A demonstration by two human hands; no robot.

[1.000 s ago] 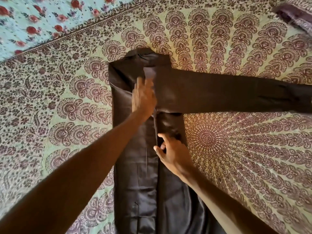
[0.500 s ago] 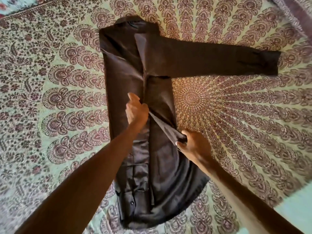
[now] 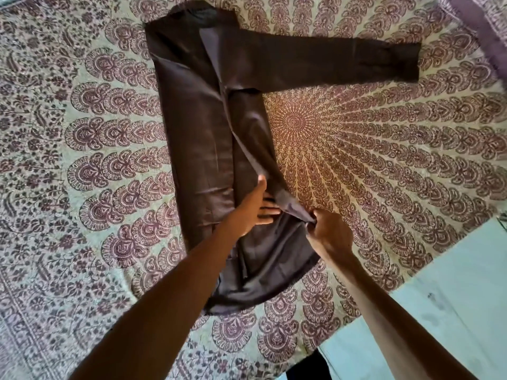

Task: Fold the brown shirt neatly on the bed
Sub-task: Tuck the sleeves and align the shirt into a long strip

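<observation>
we see the brown shirt (image 3: 197,138) lying on the bed (image 3: 384,160), one sleeve (image 3: 329,61) stretched right. our left hand (image 3: 253,211) presses flat, fingers spread; our right hand (image 3: 330,231) seems to pinch the folded edge.

Light: soft, warm, brightest on the patterned mandala bedspread (image 3: 356,138) right of the dark brown satin shirt (image 3: 197,127).
Glare: faint sheen along shirt folds.
Shadows: weak, diffuse.
Distortion: wide-angle bending at bedspread edges.
Blur: slight softness toward corners; centre sharp.
</observation>
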